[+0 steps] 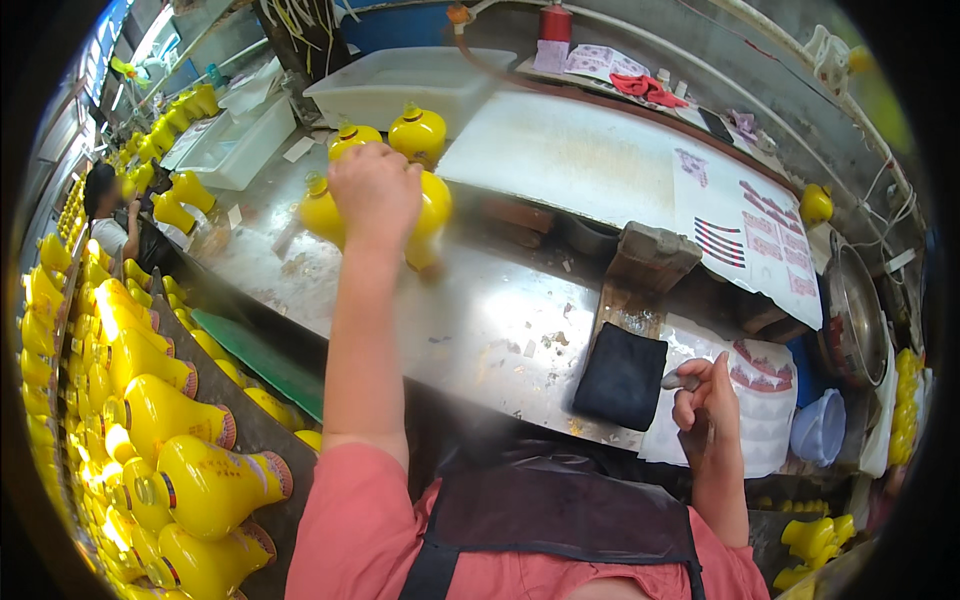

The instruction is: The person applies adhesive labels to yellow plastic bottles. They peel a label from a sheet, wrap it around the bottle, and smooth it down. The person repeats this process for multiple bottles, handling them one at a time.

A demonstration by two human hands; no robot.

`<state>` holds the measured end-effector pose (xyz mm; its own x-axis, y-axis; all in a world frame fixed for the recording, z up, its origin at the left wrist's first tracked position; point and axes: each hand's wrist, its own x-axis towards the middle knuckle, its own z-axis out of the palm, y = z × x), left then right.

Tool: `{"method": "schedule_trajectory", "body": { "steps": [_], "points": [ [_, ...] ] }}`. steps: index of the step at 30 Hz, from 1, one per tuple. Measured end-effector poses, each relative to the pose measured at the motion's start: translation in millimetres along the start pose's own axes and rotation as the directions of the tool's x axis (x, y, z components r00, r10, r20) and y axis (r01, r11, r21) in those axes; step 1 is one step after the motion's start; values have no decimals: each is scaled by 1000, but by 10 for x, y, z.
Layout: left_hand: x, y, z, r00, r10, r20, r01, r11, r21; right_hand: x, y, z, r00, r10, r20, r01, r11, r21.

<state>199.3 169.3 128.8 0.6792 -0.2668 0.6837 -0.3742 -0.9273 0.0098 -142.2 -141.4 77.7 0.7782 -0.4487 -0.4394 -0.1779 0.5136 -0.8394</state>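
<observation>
My left hand [375, 190] reaches far forward over the metal bench, its fingers curled at the top of a glossy yellow vase [433, 208]. The hand hides that vase's neck, so the exact grip is hard to see. Close around it stand more yellow vases: one to the left [322, 212] and one behind [417, 134]. At the right, my right hand [712, 405] is raised above printed decal sheets [765, 430], pinching a small grey flat piece [680, 382] between thumb and fingers. A folded dark cloth pad [621, 376] lies just left of it.
Rows of yellow vases [210, 485] fill the left side, where another person [108, 215] sits. White plastic tubs [400, 85] stand at the back. A white board [570, 150] with decal strips, a wooden block [652, 255], a blue bucket [818, 428] and a metal basin [858, 318] are rightward.
</observation>
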Motion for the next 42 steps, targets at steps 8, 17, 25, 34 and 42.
{"method": "schedule_trajectory", "body": {
  "steps": [8,17,25,34,42],
  "points": [
    [306,-229,378,990,-91,111,55,954,294,-189,233,102,958,78,275,-65,996,-56],
    [162,45,161,963,-50,-264,90,986,143,-501,243,127,903,103,416,42,945,-326],
    [-487,1835,-197,920,326,-218,-392,758,-521,-704,-133,-458,909,-354,-220,268,901,-342],
    [-825,3017,-352,740,649,-175,-558,448,-698,-2229,-179,-2050,373,-665,-646,24,703,-710],
    [-847,3627,-482,550,825,-130,-588,272,-762,-3643,-341,-3777,-194,-660,-726,-732,590,-341]
  ]
}}
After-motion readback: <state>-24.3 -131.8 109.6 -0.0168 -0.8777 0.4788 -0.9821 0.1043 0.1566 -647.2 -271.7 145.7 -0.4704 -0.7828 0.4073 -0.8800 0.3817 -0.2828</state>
